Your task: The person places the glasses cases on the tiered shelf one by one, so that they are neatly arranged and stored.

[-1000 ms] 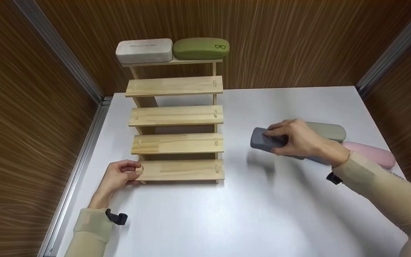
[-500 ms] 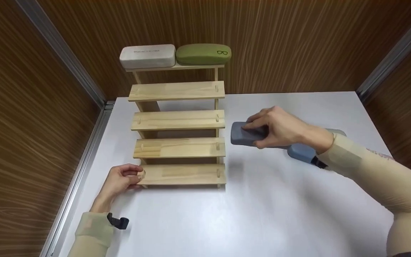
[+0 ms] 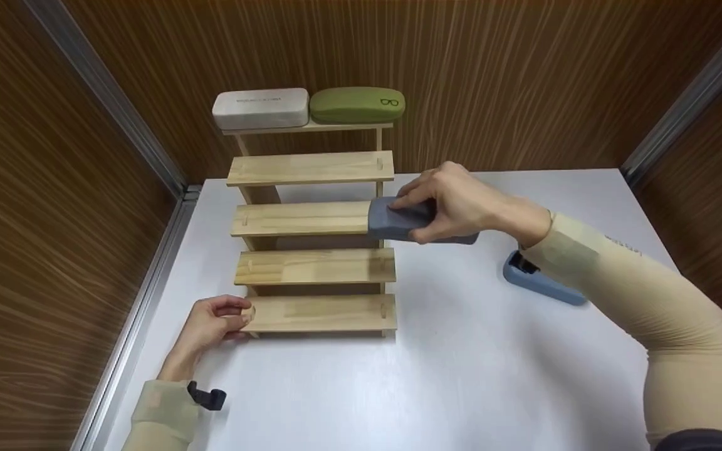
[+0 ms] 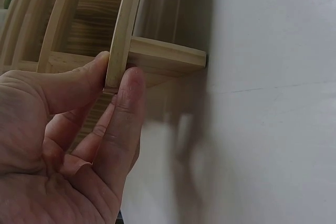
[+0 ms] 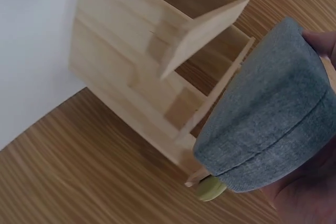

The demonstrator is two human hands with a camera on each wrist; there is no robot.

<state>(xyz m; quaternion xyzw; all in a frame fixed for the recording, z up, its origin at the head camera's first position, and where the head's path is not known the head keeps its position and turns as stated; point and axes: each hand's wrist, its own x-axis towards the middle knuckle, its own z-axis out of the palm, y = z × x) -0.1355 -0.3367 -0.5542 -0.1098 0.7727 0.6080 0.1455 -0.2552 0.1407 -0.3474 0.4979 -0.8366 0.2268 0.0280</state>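
My right hand [image 3: 458, 203] grips a dark grey-blue glasses case [image 3: 392, 219] from above, thumb on the near side. The case is held up in the air; in the head view its left end covers the right end of the middle shelf. From the right wrist view, the case [image 5: 262, 114] shows a fabric-like surface and a seam, beside the shelf edges; whether it touches the rack I cannot tell. At the front left, my left hand [image 3: 207, 322] pinches the left end of the lowest shelf [image 3: 317, 313] of a stepped wooden rack; thumb and fingers [image 4: 126, 103] lie on either side of the board.
A white glasses case [image 3: 261, 109] and a green one [image 3: 358, 105] sit side by side on the top shelf. Another blue case [image 3: 546, 291] lies on the white table [image 3: 461, 388], partly behind my right forearm. Wood-grain walls [image 3: 492, 81] stand behind and at both sides.
My right hand has carried the grey-blue case left and away from me to the rack's right side. My left hand keeps its pinch on the shelf. The sage and pink cases are now hidden.
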